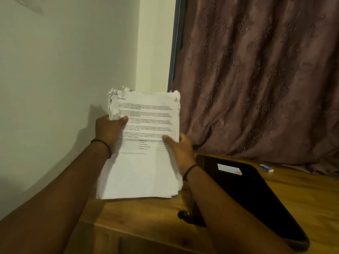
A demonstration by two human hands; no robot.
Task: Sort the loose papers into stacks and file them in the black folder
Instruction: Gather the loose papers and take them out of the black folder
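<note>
We take the black folder (247, 198) as our mark. It lies flat and closed on the wooden worktop (302, 195), with a white label (229, 169) on its cover. Just left of the folder, the stack of papers (146, 171) is held on a tilt, its ragged top edge raised toward the wall (64, 61) and its lower edge down by the worktop. We cannot tell whether that edge rests on the wood or hangs just above it. We judge the bundle is held this way so that the printed top sheet faces the person and can be read before sorting. No separate stacks show yet, and nothing is filed.

The left hand (108, 132) grips the side of the stack away from the folder. The left thumb (124, 119) lies over the top sheet just below the torn corner, and the other fingers are hidden behind the paper. The right hand (180, 149) grips the side nearest the folder, the right thumb (167, 138) pressed flat on the print, its fingers wrapped to the back and mostly out of sight. Both hands thus pinch the bundle, thumb in front and fingers behind, closed to the thickness of the stack. We think this two-sided grip suits a thick, loose pile that could otherwise slide apart. Beyond the folder, a small white and blue object (266, 168) lies by the curtain (256, 79).
</note>
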